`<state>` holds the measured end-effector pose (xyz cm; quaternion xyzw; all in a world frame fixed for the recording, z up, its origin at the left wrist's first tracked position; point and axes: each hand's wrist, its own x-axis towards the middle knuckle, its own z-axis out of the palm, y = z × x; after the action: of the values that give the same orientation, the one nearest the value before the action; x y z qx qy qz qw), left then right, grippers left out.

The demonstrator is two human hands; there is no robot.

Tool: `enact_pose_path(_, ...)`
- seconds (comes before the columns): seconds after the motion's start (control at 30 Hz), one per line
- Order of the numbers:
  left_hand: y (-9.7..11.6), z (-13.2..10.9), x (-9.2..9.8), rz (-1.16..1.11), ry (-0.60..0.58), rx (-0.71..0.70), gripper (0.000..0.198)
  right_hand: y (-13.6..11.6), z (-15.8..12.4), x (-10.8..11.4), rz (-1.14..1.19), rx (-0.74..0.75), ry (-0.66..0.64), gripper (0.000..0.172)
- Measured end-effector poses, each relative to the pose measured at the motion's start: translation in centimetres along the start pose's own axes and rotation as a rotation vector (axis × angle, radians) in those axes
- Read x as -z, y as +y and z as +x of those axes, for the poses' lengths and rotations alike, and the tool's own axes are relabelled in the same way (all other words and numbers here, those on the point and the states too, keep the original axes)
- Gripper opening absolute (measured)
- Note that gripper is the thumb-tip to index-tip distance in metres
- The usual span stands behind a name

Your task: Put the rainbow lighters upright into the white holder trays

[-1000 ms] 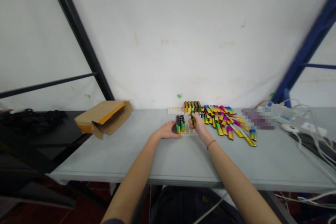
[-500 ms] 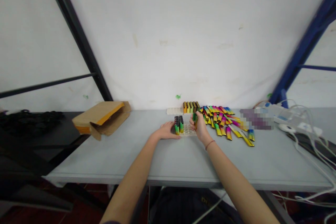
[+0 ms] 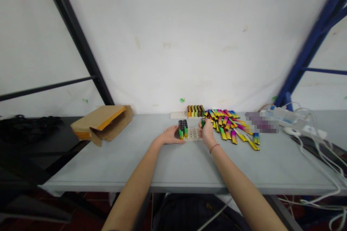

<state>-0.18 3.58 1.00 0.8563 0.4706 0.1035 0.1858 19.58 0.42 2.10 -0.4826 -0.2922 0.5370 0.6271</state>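
My left hand [image 3: 169,136] is curved around the left end of a white tray with round holes [image 3: 193,134], thumb at the front corner and fingers toward the back. Two rows of green-and-yellow lighters with dark tops [image 3: 183,129] stand upright at that end, beside the fingers. My right hand [image 3: 207,133] is closed around a green lighter [image 3: 203,122] at the tray's right end. The hand covers the lower part of this lighter. Right of it lies a loose pile of shiny multicoloured lighters [image 3: 227,124].
Behind, another white tray [image 3: 177,115] lies near the wall, with a block of upright yellowish lighters [image 3: 195,111] at its right. An opened cardboard box [image 3: 101,122] sits at left. White cables and a power strip [image 3: 295,119] occupy the table's right end.
My right hand has lowered the green lighter slightly toward the tray's right end. My left hand keeps its place at the tray. The whole view has shifted a little.
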Motion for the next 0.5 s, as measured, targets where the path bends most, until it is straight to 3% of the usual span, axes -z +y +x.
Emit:
enact_pose_path(0.37,-0.22,0.24,-0.21,0.005,-0.002,0.008,0.083,0.2,0.26,0.28,-0.009,0.004,-0.002,0.042)
enact_pose_path(0.5,-0.25,0.26,-0.16,0.004,0.003,-0.005,0.078,0.64,0.7,0.48,-0.107,0.133,-0.07,0.045)
